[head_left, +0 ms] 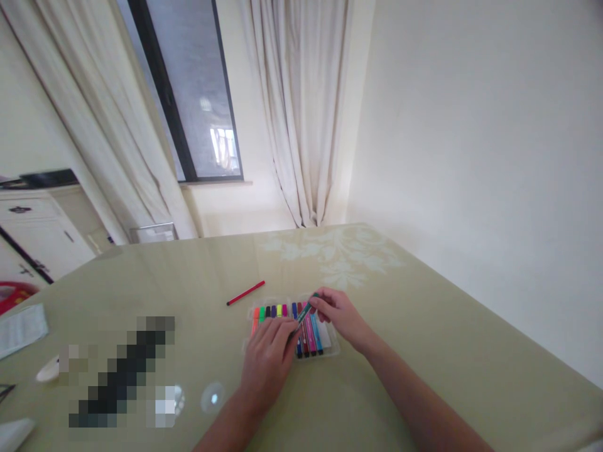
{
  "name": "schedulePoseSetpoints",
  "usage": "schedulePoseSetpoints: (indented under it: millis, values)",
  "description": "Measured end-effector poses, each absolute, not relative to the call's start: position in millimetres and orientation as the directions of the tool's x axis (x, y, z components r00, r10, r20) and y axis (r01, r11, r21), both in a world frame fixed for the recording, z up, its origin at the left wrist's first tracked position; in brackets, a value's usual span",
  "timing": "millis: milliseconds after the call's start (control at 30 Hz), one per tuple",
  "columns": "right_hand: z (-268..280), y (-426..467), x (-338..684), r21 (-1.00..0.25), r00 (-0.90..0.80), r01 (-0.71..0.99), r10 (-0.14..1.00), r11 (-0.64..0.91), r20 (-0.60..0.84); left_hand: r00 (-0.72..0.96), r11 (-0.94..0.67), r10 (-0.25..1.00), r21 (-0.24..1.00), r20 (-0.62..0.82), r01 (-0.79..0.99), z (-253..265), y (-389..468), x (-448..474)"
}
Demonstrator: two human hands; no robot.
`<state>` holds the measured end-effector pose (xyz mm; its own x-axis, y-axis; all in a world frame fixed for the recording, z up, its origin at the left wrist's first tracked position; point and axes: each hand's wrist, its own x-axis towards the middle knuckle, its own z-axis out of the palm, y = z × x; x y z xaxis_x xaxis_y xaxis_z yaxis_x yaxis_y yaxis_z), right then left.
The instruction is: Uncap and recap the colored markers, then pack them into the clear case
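Observation:
A dark green marker [305,312] slants above an open clear plastic case [333,344]. My right hand [340,314] pinches its upper end between thumb and fingertips. At the lower end, my left hand [269,351] has its fingers closed round the marker, and that end is hidden by them. Several coloured markers lie side by side in the case, among them an orange marker [255,317], a pink marker [311,333] and a blue marker [317,333]. The left hand covers part of the row. Beyond the case, a red marker [245,293] lies alone on the table.
The pale green table [188,276] runs to a wall [480,157] on the right. A pixelated dark object [125,373], a white round item [48,369] and a light blue face mask [22,328] lie at the left. Curtains [306,113] and a window stand behind.

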<state>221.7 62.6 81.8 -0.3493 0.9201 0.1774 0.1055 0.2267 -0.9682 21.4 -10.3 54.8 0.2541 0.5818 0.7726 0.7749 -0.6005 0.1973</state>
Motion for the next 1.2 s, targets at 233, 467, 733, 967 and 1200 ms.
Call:
schedulePoseSetpoints:
  millis: [233, 467, 733, 967, 1200]
  values:
    - [85.9, 71.5, 235.8, -0.989, -0.142, -0.003, 0.979, 0.147, 0.146, 0.502, -0.7, 0.622, 0.139, 0.601, 0.701, 56.3, -18.4, 31.2]
    - [63.9, 94.5, 254.9, -0.978, -0.151, 0.182, 0.986, 0.101, 0.074, 0.645, -0.718, 0.658, 0.065, 0.389, 0.693, 49.9, -19.8, 39.4]
    - [51.0, 83.8, 236.6, -0.785, -0.249, 0.545, 0.951, 0.294, 0.183, 0.676, -0.746, 0.638, 0.074, 0.369, 0.662, 39.6, -17.0, 38.1]
    - [59.6, 79.7, 237.5, -0.577, -0.331, 0.717, 0.919, 0.391, 0.212, 0.641, -0.73, 0.665, 0.155, 0.383, 0.665, 39.9, -17.9, 45.7]
    - [55.3, 81.9, 242.0, -0.636, -0.316, 0.679, 0.928, 0.367, 0.198, 0.514, -0.646, 0.749, 0.291, 0.419, 0.705, 51.8, -14.4, 36.4]
